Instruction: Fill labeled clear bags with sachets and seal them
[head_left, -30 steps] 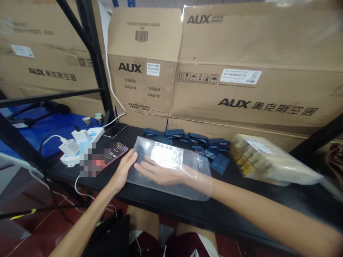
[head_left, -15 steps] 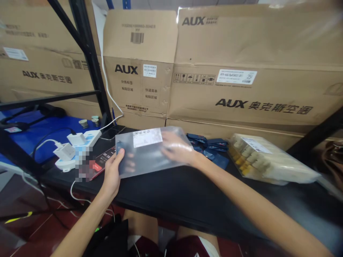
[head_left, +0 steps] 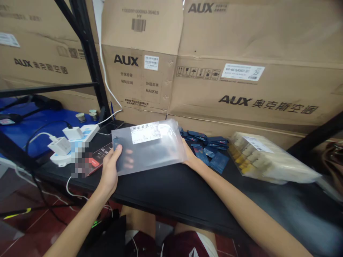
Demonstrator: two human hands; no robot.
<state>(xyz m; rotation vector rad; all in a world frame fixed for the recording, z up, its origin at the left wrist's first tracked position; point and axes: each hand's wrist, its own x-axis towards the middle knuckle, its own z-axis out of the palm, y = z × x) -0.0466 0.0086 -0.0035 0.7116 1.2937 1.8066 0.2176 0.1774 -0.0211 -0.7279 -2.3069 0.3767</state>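
I hold a frosted translucent plastic bag [head_left: 152,150] with a white printed label near its top, tilted up above the black shelf [head_left: 171,192]. My left hand [head_left: 111,169] grips its left edge, thumb on the front and fingers showing through from behind. My right hand [head_left: 189,157] is mostly hidden behind the bag's right edge and holds that side. Behind the bag lie several small dark blue sachets [head_left: 211,148] on the shelf.
A large clear pack of yellowish items [head_left: 268,159] lies at the right. At the left are a phone [head_left: 99,159], a white power strip with chargers [head_left: 72,141] and cables. AUX cardboard boxes [head_left: 241,71] wall the back; black rack posts [head_left: 88,57] stand left.
The bag went from lying flat under my right hand to being lifted and tilted up. My right hand moved from on top of it to behind its right edge.
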